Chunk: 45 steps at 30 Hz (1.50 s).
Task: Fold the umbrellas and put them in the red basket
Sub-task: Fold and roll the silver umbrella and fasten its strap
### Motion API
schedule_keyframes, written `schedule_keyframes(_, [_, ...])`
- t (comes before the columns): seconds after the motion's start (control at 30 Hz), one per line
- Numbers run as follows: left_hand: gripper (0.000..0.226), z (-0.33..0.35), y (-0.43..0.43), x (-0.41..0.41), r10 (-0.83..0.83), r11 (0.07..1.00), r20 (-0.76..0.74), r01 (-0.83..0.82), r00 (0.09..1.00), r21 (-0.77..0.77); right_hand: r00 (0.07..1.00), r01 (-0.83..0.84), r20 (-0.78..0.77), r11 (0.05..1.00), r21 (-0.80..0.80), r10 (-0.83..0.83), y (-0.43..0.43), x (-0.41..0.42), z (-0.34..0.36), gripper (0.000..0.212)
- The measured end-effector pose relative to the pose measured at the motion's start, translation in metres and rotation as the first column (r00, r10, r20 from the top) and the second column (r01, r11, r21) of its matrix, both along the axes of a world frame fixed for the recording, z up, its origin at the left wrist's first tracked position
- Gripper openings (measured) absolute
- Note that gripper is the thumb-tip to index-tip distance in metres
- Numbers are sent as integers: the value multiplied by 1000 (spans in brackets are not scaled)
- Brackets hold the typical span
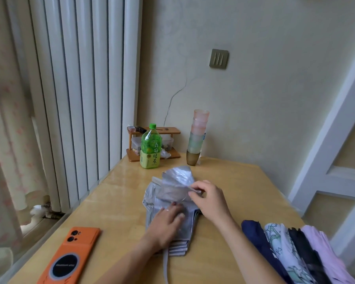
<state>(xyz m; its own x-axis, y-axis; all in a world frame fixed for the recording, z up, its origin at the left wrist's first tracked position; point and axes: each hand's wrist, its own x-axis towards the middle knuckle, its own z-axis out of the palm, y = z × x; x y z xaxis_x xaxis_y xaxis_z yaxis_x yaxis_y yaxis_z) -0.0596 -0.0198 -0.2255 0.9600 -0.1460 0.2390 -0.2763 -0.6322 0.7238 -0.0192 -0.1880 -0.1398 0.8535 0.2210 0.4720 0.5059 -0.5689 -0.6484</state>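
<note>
A silver-grey collapsed umbrella point(173, 181) lies flat on the wooden table point(234, 191), its panels partly folded into a stack. My left hand point(168, 220) presses flat on the folded stack. My right hand point(208, 198) pinches a loose silver panel at its edge, lifted a little above the stack. The umbrella's strap point(166, 267) trails toward the near edge. At the near right lie several more umbrellas side by side: navy point(256, 236), white with green print point(285, 249), black point(303, 249) and lilac point(324, 249). No red basket is in view.
An orange-cased phone point(70, 257) lies at the near left. A green tea bottle point(150, 147), a small wooden rack point(135, 144) and a stack of plastic cups point(198, 136) stand at the table's far edge. A radiator point(80, 89) is on the left.
</note>
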Motion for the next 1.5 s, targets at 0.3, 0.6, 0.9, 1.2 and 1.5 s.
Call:
schedule_keyframes(0.3, [75,23,45,15,-42,294,-451,-420,892,-859,954,-37,279,968,-247,108,-3,-43,-78,12])
schedule_keyframes(0.6, [26,32,50,21,156,618,-527,-499,835,-608,950,-85,274,967,-240,152,0,-44,-96,16])
schedule_keyframes(0.9, [33,18,38,26,489,759,-288,-564,824,-326,962,-110,205,945,-308,179,-2,-50,-100,21])
schedule_keyframes(1.2, [46,-7,2,25,-22,810,318,-169,948,562,938,-114,285,952,-284,198,-6,-53,-94,29])
schedule_keyframes(1.5, [108,-13,-2,10,-17,793,48,-16,999,609,993,24,116,998,-58,-17,-7,-37,-75,23])
